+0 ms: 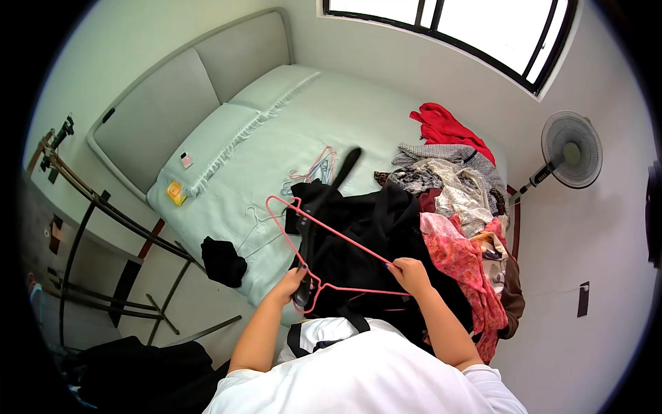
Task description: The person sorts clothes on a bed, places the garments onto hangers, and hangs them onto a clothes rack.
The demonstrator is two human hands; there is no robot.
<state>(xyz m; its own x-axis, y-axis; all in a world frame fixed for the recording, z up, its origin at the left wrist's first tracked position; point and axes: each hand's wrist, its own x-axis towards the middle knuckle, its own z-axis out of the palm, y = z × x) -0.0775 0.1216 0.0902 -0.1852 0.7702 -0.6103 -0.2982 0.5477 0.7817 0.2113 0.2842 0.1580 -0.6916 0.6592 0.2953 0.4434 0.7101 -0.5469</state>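
My left hand (pixel 292 281) is closed on the side of a thin pink clothes hanger (pixel 345 238). My right hand (pixel 412 276) grips the same pink hanger at its right end. A broad black hanger (pixel 338 176) slants up beside my left hand, its lower end close to the fingers; whether they also hold it, I cannot tell. Under the hangers a large black garment (pixel 386 221) is spread on the bed's near side. A pink floral garment (pixel 452 252) lies right of my right hand.
The bed (pixel 331 103) also carries loose hangers (pixel 321 165), a small black cloth (pixel 222 262), a yellow packet (pixel 176 193), a patterned clothes pile (pixel 462 190) and a red garment (pixel 452 127). A fan (pixel 571 152) stands right; a metal rack (pixel 83 262) stands left.
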